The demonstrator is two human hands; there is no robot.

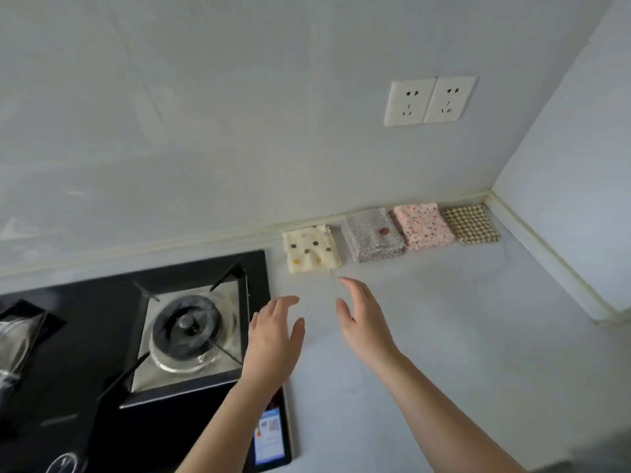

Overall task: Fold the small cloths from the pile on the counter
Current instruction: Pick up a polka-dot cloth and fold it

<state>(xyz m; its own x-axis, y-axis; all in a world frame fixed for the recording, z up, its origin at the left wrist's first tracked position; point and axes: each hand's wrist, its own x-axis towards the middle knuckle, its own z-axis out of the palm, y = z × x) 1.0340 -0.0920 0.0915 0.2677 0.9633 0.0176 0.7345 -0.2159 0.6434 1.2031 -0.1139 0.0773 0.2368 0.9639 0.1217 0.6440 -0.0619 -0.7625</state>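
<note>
Head view, looking forward and down at a kitchen corner. A pale grey rear wall [205, 131] fills the upper half and meets a side wall [580, 148] at the right. Below them lies a light grey counter [461, 336], with a black glass gas hob [153, 425] set into its left part. One round burner [187, 327] sits under a metal pan support. Two bare forearms enter from the lower edge. The left hand [273, 339] is over the hob's right rim and the right hand [363, 322] is over the bare counter just beside it. Both hands have their fingers extended and loosely spread, palms turned toward each other, and neither holds anything. Whether they touch the counter cannot be told. A white double socket [430, 100] is mounted on the rear wall at the upper right. Four folded cloths stand in a row along the foot of the rear wall, close together. From left to right they are a cream dotted cloth [311, 249], a grey floral cloth [373, 234], a pink speckled cloth [422, 226] and a brown checked cloth [471, 223], the last near the corner. The fingertips of both hands are near the cream dotted cloth but apart from it. A thin pale strand [334, 285] runs from that cloth's near right corner toward the right hand. A small printed label [269, 438] lies on the hob's near right corner.
</note>
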